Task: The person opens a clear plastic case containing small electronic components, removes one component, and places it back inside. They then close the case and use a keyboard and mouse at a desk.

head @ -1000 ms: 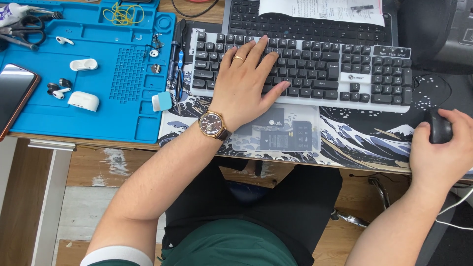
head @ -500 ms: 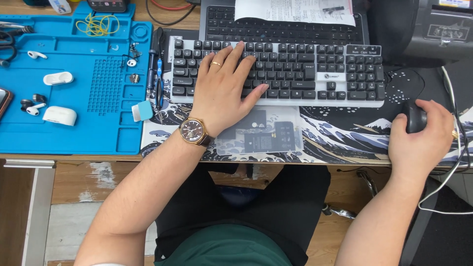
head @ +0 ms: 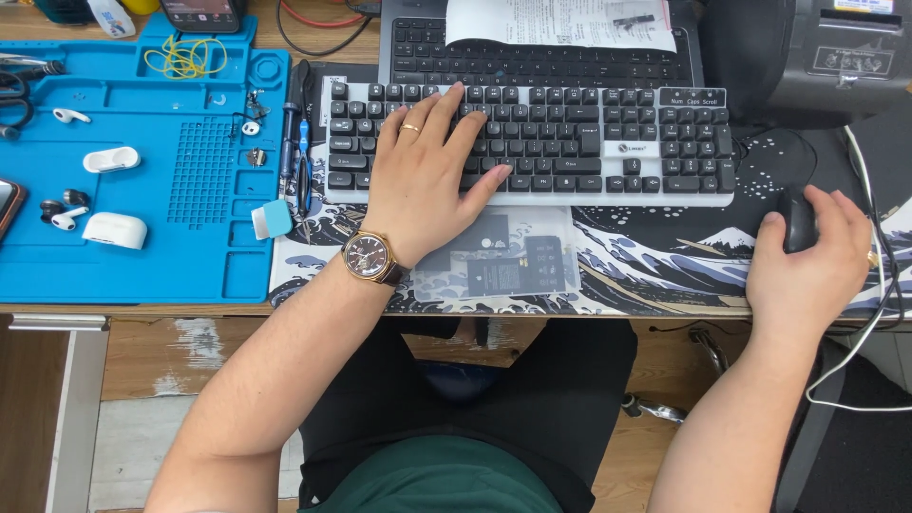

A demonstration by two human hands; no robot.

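- Resting flat on the keyboard (head: 570, 142), the left hand (head: 423, 180) lies with its grip open, fingers spread over the keys left of the frame's centre.
- At the right edge of the frame, the right hand (head: 807, 261) has its grip closed over a black mouse (head: 796, 217).
- Both sit on a wave-patterned desk mat (head: 655, 266) along the bench's near edge.
- On the left lies a blue work mat (head: 142, 275), carrying white earbuds (head: 68, 116) and their case (head: 114, 230).
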